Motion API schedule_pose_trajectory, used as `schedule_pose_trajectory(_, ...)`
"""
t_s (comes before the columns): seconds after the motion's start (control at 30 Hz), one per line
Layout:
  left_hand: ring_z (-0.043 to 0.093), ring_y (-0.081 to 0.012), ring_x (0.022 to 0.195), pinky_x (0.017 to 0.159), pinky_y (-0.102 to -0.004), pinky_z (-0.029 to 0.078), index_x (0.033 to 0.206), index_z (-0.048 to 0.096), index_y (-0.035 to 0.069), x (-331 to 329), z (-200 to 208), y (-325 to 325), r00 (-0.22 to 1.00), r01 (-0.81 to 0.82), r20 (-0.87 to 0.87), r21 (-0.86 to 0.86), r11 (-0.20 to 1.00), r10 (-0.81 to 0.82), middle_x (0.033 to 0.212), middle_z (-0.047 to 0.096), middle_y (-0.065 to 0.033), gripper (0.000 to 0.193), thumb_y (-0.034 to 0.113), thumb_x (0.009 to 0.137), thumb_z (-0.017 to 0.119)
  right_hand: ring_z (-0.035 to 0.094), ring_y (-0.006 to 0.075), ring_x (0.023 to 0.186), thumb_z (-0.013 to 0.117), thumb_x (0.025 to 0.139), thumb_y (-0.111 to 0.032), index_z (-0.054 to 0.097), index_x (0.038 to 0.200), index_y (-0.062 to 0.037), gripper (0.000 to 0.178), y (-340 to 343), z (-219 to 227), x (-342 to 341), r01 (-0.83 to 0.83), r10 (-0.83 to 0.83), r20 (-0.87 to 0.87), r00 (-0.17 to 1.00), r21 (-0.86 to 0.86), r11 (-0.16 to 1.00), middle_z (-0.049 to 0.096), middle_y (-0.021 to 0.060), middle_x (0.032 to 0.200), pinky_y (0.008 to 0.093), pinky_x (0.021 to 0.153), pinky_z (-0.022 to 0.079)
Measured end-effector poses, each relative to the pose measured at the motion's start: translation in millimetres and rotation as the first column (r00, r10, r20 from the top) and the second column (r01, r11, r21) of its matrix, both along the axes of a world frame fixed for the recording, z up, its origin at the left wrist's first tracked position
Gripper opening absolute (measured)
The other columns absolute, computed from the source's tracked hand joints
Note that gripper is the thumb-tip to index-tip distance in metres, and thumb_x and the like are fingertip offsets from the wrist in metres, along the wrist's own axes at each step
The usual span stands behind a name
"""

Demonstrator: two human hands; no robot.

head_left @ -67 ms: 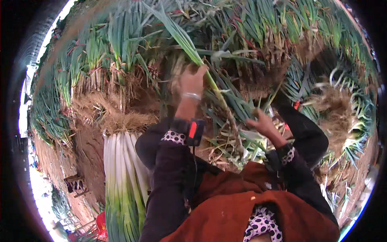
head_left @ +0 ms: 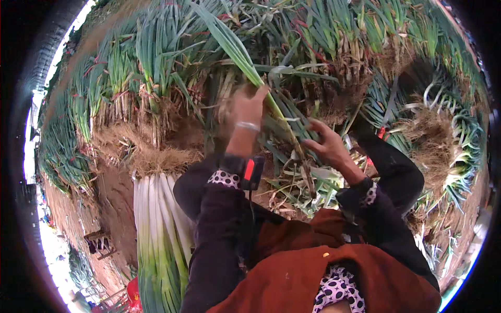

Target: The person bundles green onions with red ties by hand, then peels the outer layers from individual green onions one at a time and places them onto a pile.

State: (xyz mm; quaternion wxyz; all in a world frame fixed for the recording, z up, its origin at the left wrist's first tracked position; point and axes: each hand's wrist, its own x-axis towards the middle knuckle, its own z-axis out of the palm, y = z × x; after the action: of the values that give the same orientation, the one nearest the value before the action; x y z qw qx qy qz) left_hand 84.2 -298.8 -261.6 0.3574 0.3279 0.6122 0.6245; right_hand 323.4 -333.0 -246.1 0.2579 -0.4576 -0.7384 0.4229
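Observation:
My left hand (head_left: pixel 248 108) is closed around a large green onion (head_left: pixel 284 125). Its green leaves slant up to the far left, and its brownish lower stalk runs down to the right over my lap. Just to the right of that stalk, my right hand (head_left: pixel 336 152) has its thumb and fingers apart. Nothing shows between them. A band circles my left wrist, and a small dark device with a red patch (head_left: pixel 250 170) sits on the sleeve below it.
Cleaned green onions (head_left: pixel 162 224) with white shanks lie at my left, roots away from me. Bundles of green onions (head_left: pixel 151 57) stand across the far side. More onions with tangled roots (head_left: pixel 433 130) lie at the right. Stripped leaves (head_left: pixel 292 195) litter the ground before me.
My right hand has moved up and to the left, closer to the onion's stalk, and its fingers show more spread. My left hand and the onion have hardly moved.

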Motion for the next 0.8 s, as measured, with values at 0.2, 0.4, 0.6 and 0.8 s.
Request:
schedule_pose_trajectory(0.2, 0.056, -0.0108, 0.072, 0.063, -0.0239, 0.045, 0.097, 0.06, 0.001, 10, 5, 3, 0.999, 0.037, 0.04, -0.041, 0.998, -0.035, 0.084, 0.062, -0.0034, 0.021, 0.009, 0.078, 0.064, 0.056, 0.0288, 0.071, 0.06, 0.073, -0.004, 0.059, 0.083, -0.0011, 0.01, 17, 26, -35, -0.208, 0.24, -0.118, 0.963, 0.237, 0.949, 0.059, 0.0136, 0.079, 0.0342, 0.066, 0.045)
schedule_pose_trajectory(0.4, 0.055, -0.012, 0.077, 0.069, -0.0264, 0.046, 0.103, 0.057, -0.001, 3, 15, 1, 0.998, -0.041, 0.051, 0.084, 0.996, 0.037, 0.09, 0.06, -0.0051, 0.029, 0.006, 0.077, 0.065, 0.058, 0.0329, 0.084, 0.062, 0.074, -0.024, 0.06, 0.081, -0.0007, 0.025, -47, -17, 77, -0.677, 0.919, 0.374, 0.127, -0.644, 0.356, 0.06, 0.0198, 0.085, 0.0409, 0.076, 0.046)
schedule_pose_trajectory(0.6, 0.057, -0.0139, 0.069, 0.061, -0.0275, 0.048, 0.1, 0.054, 0.0, 24, 16, -7, 0.999, -0.044, -0.022, 0.05, 0.998, 0.045, 0.083, 0.061, -0.0077, 0.03, 0.013, 0.076, 0.069, 0.061, 0.0258, 0.086, 0.069, 0.073, -0.03, 0.052, 0.115, -0.0003, 0.055, 6, 28, -29, -0.117, 0.117, -0.026, 0.993, -0.005, 0.993, 0.06, 0.0185, 0.103, 0.0343, 0.075, 0.047)
schedule_pose_trajectory(0.8, 0.055, -0.0092, 0.07, 0.061, -0.0223, 0.044, 0.103, 0.055, -0.001, 17, 38, -11, 0.956, 0.123, 0.257, 0.089, 0.988, -0.142, 0.084, 0.059, -0.0033, 0.03, 0.013, 0.079, 0.067, 0.057, 0.0077, 0.076, 0.062, 0.082, -0.017, 0.057, 0.108, 0.0006, 0.031, 27, 26, -50, -0.189, -0.062, -0.407, 0.911, -0.547, 0.816, 0.061, 0.0029, 0.093, 0.0227, 0.063, 0.048)
